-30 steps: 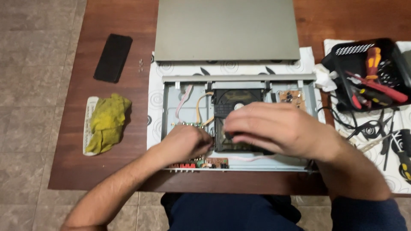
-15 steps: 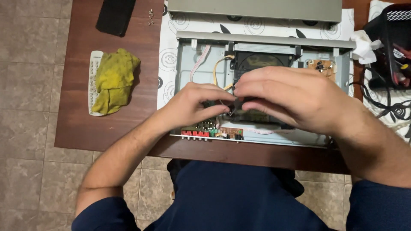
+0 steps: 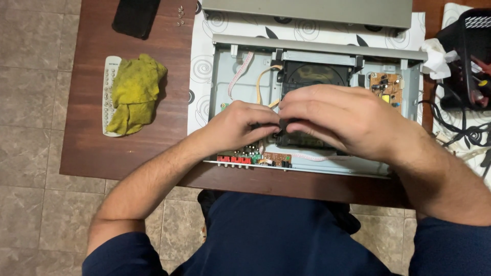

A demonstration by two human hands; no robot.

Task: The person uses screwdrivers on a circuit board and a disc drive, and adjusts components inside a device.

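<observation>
On the brown table [image 3: 128, 153], on a spiral-print cloth [image 3: 202, 82], sits the opened disc player chassis [image 3: 225, 76], lid off, the grey lid [image 3: 307, 10] parked just behind it. Both my hands are inside, meeting over the black disc drive [image 3: 312, 74] at centre. L hand [image 3: 240, 125] curled, fingertips pinched at the drive's near-left corner; R hand [image 3: 337, 117] arched over the drive top, fingers bent down onto the same corner. Can't tell exactly what the tips grip, the hands cover it; looks like a small part or connector at the drive edge. Judgement: best done w/ small even force, both hands braced on the frame, no yanking near the orange flat cable [image 3: 263, 76] or the white ribbon [image 3: 239, 71] just left of the drive. Drive: black, squarish, round recess on top, sits mid-chassis toward the front panel. Main board w/ coloured jacks [image 3: 240, 158] at the near edge, under my L wrist. Small brown board [image 3: 384, 87] far right. Off to the left: yellow rag [image 3: 135, 89] on a grey remote [image 3: 108, 97], dark phone [image 3: 134, 18], loose screws [image 3: 180, 15].
</observation>
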